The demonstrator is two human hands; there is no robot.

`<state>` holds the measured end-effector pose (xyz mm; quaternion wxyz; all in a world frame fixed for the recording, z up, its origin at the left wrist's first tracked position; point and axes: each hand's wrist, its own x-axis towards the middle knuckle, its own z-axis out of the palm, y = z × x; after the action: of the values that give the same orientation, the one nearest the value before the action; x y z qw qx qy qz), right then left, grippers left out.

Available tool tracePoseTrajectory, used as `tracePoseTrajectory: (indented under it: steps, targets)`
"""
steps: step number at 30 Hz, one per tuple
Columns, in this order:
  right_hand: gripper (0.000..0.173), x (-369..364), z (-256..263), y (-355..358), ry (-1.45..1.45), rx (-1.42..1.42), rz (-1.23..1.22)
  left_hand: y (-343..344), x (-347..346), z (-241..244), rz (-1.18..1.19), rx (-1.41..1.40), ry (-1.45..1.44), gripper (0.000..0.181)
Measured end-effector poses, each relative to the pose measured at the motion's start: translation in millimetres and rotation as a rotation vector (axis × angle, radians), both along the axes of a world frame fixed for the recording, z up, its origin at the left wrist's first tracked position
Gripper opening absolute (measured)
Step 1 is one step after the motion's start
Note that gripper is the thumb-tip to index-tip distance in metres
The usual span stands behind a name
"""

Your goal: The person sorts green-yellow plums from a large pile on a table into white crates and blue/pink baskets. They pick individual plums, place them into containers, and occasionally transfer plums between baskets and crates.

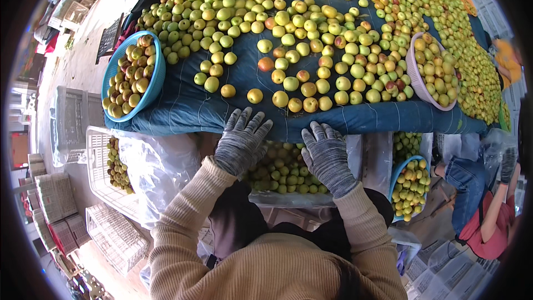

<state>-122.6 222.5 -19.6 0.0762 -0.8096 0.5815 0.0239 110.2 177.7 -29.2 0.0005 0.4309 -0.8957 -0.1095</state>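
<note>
Both hands wear grey knitted gloves. My left hand (241,143) rests with fingers spread on the front edge of the blue quilted cloth (183,110). Further right, my right hand (329,158) lies on the same edge, its fingers apart and holding nothing. Just beyond them, yellow-green jujube-like fruits (280,99), some blushed red, lie scattered on the cloth and piled thickly at the back. Below the edge, between my hands, a plastic-lined container holds more of these fruits (287,175).
A blue plastic basket of fruit (160,71) stands at left, a pink one (412,66) at right. Under the cloth's edge are a white crate (98,166) and another blue basket (393,183). Stacked crates (56,196) stand far left. A co-worker in a red top (491,229) sits at right.
</note>
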Motion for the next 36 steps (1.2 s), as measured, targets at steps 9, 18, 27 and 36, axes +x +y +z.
tracePoseTrajectory:
  steps: [9,18,27,36]
  targets:
    - [0.023,9,1,-7,-0.006,0.018,0.038,24,-15,13,0.047,0.012,0.041,0.051]
    - [0.026,3,6,-13,-0.046,0.15,0.003,4,-76,28,0.203,0.192,0.262,0.038]
    - [0.027,5,7,-17,0.07,0.215,-0.003,-44,-125,9,0.419,0.283,0.504,0.044]
    - [0.034,0,-5,-10,-0.18,-0.039,-0.003,42,36,45,0.433,-0.277,0.536,0.035]
